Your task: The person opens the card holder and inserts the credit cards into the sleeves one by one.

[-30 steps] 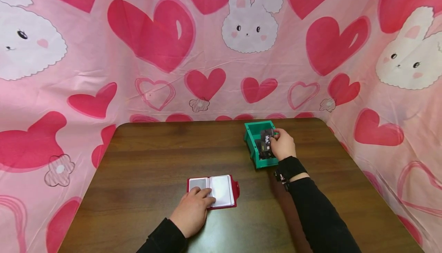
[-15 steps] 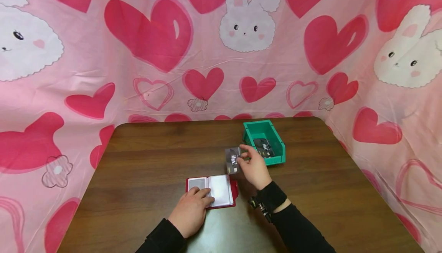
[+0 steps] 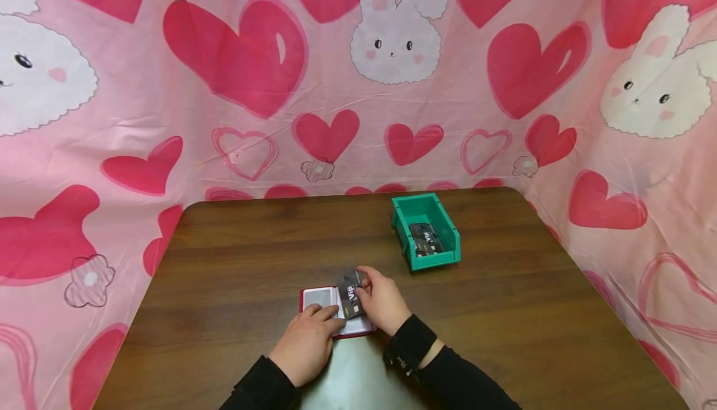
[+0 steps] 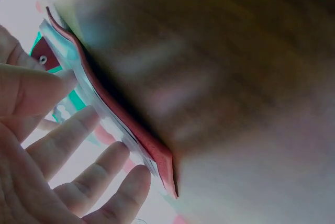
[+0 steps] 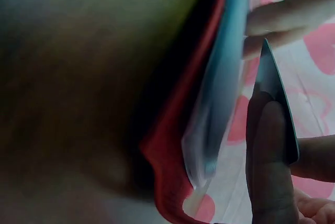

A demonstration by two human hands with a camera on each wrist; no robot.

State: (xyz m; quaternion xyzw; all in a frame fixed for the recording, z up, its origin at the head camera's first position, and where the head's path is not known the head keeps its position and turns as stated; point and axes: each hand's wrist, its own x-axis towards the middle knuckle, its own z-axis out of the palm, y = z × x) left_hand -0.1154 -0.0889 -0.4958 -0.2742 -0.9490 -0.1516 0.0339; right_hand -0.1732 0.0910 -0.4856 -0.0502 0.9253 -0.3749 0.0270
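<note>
A small red card holder point(image 3: 320, 297) with clear plastic sleeves lies open on the table, its red cover point(image 4: 162, 158) seen edge-on in the left wrist view. My left hand point(image 3: 305, 343) rests on its left page and middle fold with fingers extended. Between thumb and fingers, my right hand point(image 3: 384, 301) pinches a dark grey card point(image 3: 350, 295) marked "Vip". The card is tilted over the right-hand page and covers part of it in the head view. From the right wrist, the card point(image 5: 272, 85) appears edge-on, apart from the sleeves.
A green plastic bin point(image 3: 435, 265) stands farther back on the right, with more dark "Vip" cards point(image 3: 427, 239) inside. The brown wooden table point(image 3: 252, 248) reaches back to a pink cloth point(image 3: 336, 93) printed with hearts and rabbits.
My right hand has lifted a card out of the green bin and carried it left and nearer, over the card holder. My left hand has stayed on the holder.
</note>
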